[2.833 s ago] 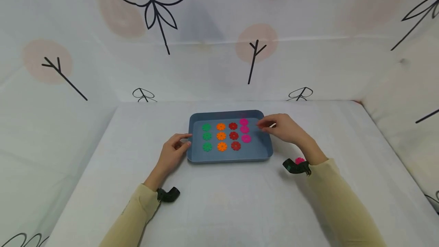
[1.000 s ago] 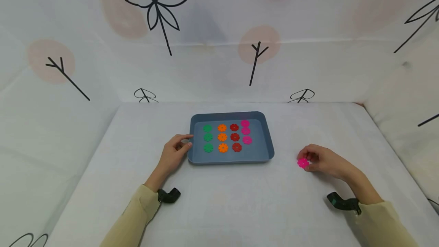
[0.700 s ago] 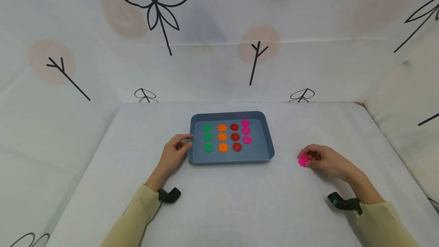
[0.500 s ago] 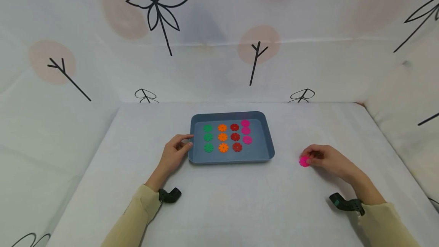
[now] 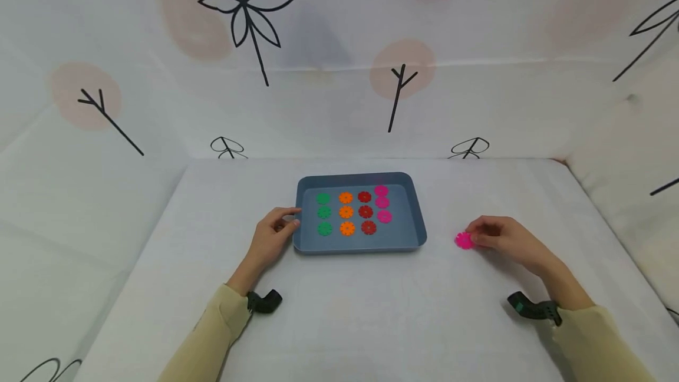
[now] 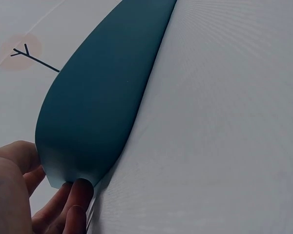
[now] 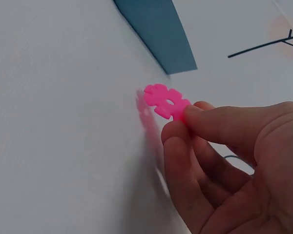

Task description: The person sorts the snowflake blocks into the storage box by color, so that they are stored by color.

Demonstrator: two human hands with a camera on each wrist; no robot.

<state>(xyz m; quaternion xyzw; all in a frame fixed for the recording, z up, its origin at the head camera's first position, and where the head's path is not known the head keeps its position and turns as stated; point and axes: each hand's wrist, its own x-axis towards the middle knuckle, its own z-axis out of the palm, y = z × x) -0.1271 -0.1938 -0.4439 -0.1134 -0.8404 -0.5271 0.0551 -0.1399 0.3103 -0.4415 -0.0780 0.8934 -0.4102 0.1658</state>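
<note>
My right hand pinches a pink notched plastic disc, a snowflake-style building piece, between thumb and fingertips. It holds the piece just above the white table, right of the blue-grey tray. Around the tray's left edge, my left hand has its fingers on the rim and outer wall, as the left wrist view shows from the side. Inside the tray lie columns of similar discs: green, orange, red and pink. The pink ones sit closer together.
White cloth covers the table. Behind it rises a patterned fabric backdrop, with further fabric at both sides. A dark wrist camera is strapped to the left wrist, another camera to the right.
My right hand left the tray's right side, picked up the loose pink disc from the table, and has now shifted slightly up and left with it. The left hand stays at the tray.
</note>
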